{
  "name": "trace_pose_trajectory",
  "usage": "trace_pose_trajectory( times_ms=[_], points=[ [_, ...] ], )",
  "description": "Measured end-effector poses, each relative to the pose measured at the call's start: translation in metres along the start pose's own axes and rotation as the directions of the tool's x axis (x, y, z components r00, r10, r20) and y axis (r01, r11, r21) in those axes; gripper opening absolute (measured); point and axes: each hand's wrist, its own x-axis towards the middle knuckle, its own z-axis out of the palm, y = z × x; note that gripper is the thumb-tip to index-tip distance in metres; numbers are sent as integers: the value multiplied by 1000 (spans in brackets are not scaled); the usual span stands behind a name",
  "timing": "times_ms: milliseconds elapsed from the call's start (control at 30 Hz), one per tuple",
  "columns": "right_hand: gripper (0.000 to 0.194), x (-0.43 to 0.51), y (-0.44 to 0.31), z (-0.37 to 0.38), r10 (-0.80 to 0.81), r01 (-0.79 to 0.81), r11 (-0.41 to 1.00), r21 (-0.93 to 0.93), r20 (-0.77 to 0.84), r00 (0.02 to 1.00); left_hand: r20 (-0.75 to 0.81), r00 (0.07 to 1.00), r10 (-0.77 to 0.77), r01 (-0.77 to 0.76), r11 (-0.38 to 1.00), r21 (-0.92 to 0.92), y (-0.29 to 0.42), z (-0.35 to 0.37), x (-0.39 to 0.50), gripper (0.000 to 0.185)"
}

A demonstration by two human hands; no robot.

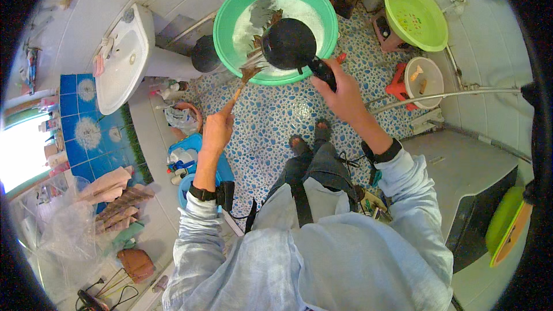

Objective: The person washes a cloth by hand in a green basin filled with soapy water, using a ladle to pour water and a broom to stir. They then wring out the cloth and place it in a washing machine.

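Observation:
My left hand (217,128) grips the thin stem of a brown feathery or leafy object (250,72), perhaps a bunch of feathers; its far part reaches over a large green basin (222,36). My right hand (341,90) is closed around the black handle of a dark round pan or dipper (290,44). The pan hangs above the basin and hides part of it and of the brown object. Inside the basin the surface looks whitish, and streaks that may be water show beside the pan.
A pedestal washbasin (123,67) stands at the left. To the right are a lime-green basin (438,30), a white tub (436,75) on a red stool (399,88), and a curved metal rail (432,96). A grey-lidded appliance or chest (458,160) is near my right arm. Bottles and blue containers (224,168) sit at the left.

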Motion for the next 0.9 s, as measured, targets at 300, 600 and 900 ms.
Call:
trace_pose_trajectory(
  times_ms=[300,600,900],
  points=[
    [49,29,57,1,94,-114,992,-45,-320,943,15,1000,-11,10,999,39,3,-13,-20,40],
    [52,61,71,-10,45,-121,979,-164,-407,912,-55,995,84,-80,993,85,6,-22,-48,44],
    [47,-3,23,21,48,-58,996,-66,-153,987,7,1000,3,-4,978,207,-2,-20,-55,52]
  ],
)
